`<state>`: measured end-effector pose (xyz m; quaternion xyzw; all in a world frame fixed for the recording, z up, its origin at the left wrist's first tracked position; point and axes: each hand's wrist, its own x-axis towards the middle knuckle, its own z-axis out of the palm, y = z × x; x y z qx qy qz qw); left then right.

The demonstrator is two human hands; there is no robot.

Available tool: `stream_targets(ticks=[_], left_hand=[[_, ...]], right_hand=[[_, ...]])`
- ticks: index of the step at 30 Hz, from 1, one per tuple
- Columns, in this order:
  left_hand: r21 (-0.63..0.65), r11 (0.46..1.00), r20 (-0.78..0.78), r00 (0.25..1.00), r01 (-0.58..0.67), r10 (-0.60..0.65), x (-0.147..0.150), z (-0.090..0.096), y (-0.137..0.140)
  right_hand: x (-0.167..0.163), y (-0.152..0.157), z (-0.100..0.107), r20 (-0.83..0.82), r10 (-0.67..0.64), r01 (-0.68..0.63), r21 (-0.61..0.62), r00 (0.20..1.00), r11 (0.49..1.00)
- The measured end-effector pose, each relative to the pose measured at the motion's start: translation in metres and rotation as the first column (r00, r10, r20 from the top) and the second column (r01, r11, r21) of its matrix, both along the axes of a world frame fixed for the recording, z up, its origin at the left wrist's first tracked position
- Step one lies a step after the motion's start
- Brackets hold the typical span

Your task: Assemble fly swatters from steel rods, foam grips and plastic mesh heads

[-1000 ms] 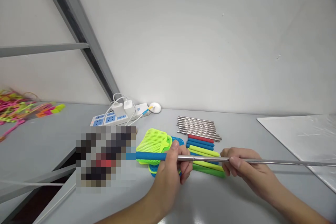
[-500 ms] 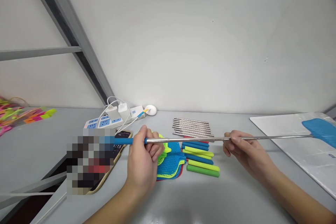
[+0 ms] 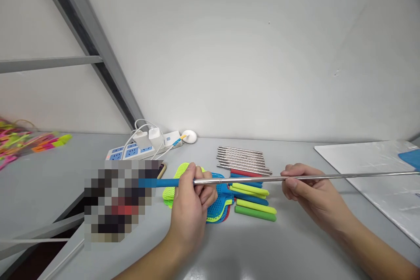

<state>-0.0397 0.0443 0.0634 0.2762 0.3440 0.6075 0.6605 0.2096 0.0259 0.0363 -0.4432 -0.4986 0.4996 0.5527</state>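
Steel spans your hands: the rod (image 3: 249, 179) runs across the middle from nine o'clock to three, its blue grip (image 3: 168, 183) at nine. Your left hand (image 3: 190, 205) is clamped round it where grip meets steel; your right hand (image 3: 311, 192) pinches it between thumb and fingers. If that pinch loosens, the long end could dip and its head (image 3: 411, 158) snag the sheet (image 3: 357, 157) at three o'clock; sideways force could bend the thin steel.
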Motion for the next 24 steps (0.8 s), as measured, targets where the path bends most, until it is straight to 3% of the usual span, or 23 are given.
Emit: stream_targets(ticks=[5, 9, 14, 21, 24], left_hand=[[-0.036, 0.993, -0.051, 0.992, 0.110, -0.112, 0.003, -0.004, -0.003], [-0.071, 0.975, -0.090, 0.972, 0.209, -0.215, 0.011, -0.017, -0.012], [-0.154, 0.894, -0.280, 0.849, 0.420, -0.447, 0.025, -0.029, -0.034], [-0.103, 0.875, -0.360, 0.803, 0.473, -0.476, 0.019, -0.021, -0.035], [-0.102, 0.904, -0.281, 0.860, 0.415, -0.426, 0.014, -0.021, -0.028]], right_hand=[[0.002, 0.000, -0.001, -0.029, 0.022, -0.020, 0.037, 0.999, 0.999], [-0.013, -0.007, -0.007, 0.007, 0.118, -0.118, 0.056, 0.993, 0.991], [-0.046, -0.019, -0.008, 0.055, 0.175, -0.177, 0.036, 0.983, 0.984], [-0.049, -0.024, -0.003, 0.095, 0.127, -0.135, 0.076, 0.987, 0.988], [-0.043, -0.024, -0.005, 0.115, 0.117, -0.127, 0.080, 0.986, 0.989]])
